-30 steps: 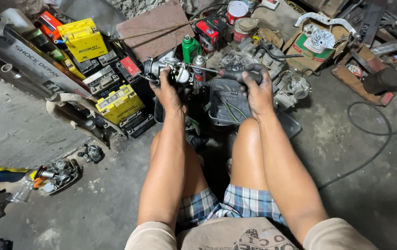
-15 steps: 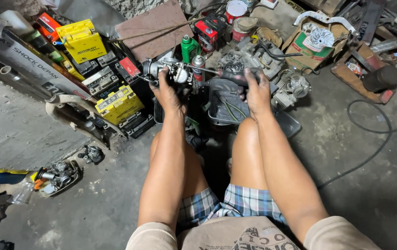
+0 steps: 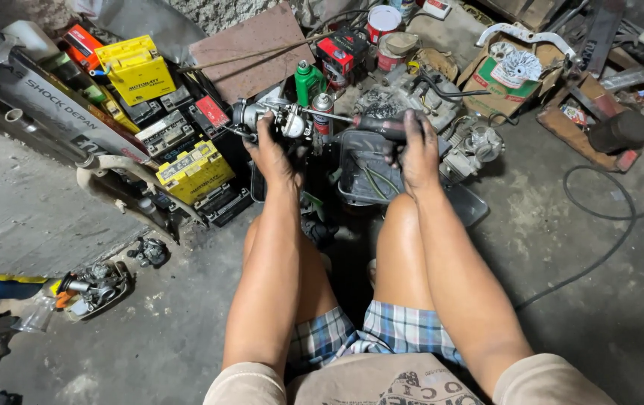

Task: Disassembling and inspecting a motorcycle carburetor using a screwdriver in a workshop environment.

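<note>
yellow box (image 3: pixel 136 69) upper left | red box (image 3: pixel 346 51) top centre | green-labelled carton (image 3: pixel 496 81) upper right

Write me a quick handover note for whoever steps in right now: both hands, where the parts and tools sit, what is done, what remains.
Left hand: grips the small grey metal carburettor, held above the floor.
Right hand: closed on the dark-handled screwdriver; its shaft points left, tip at the carburettor.
Below the hands: a dark plastic tray on the concrete floor. A green bottle stands behind the carburettor; yellow battery boxes lie to the left.
Done: carburettor in hand, tool lined up on it.
Left: cannot tell whether any screw has been turned.
</note>
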